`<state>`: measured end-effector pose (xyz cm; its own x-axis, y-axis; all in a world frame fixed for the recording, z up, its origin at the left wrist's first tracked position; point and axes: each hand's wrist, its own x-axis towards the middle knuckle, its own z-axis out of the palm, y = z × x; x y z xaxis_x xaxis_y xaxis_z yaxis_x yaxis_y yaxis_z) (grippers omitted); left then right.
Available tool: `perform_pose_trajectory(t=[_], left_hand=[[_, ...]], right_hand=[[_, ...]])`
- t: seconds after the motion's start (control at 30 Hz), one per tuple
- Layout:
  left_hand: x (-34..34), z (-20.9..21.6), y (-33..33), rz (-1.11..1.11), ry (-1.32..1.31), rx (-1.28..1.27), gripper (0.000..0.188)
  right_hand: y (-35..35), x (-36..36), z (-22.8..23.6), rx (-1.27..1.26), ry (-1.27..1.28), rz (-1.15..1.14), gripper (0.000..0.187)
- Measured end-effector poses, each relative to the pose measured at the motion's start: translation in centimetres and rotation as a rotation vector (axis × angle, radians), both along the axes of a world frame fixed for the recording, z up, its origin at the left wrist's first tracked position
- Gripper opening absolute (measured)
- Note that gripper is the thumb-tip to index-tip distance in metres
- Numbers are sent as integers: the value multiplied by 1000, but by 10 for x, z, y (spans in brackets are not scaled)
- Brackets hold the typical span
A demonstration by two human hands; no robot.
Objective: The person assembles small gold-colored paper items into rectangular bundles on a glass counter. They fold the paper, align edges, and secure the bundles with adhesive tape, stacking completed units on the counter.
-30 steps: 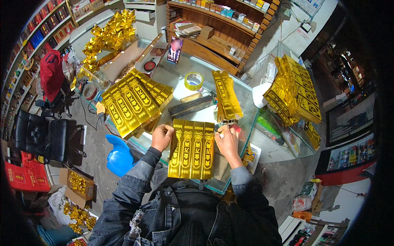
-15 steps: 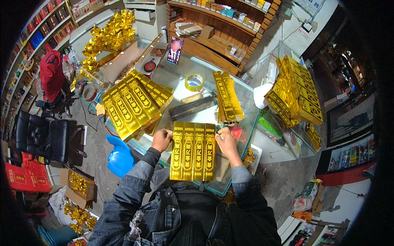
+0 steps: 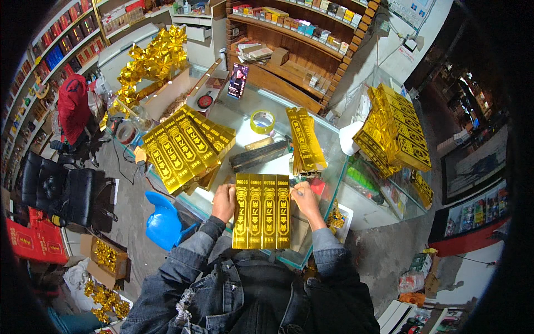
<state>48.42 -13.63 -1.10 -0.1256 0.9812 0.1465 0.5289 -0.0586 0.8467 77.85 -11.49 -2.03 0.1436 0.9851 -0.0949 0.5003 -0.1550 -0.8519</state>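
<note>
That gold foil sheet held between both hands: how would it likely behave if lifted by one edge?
The gold foil sheet looks thin and flat, so it would probably flex or droop when held only by the left hand. Its glossy surface may be slippery. It seems light for its size, as the right hand steadies it by the edge.

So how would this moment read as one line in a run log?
left hand: grips gold sheet block left edge | right hand: grips its right edge | block: flat on glass counter | nearby: tape roll, gold stack
</note>
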Motion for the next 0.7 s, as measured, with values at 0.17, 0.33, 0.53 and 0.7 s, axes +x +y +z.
perform_pose_trajectory(t=[0.17,0.33,0.53,0.7], left_hand=[[16,12,-11,-99,-30,-180,54],[19,9,3,-182,-877,-707,52],[64,-14,8,-475,-517,-514,61],[20,36,-6,-191,-322,-147,58]], right_hand=[[-4,-13,13,49,205,-47,22],[-23,-39,115,377,-112,-11,22],[-25,-109,196,504,-528,152,36],[-4,-142,177,575,-515,228,27]])
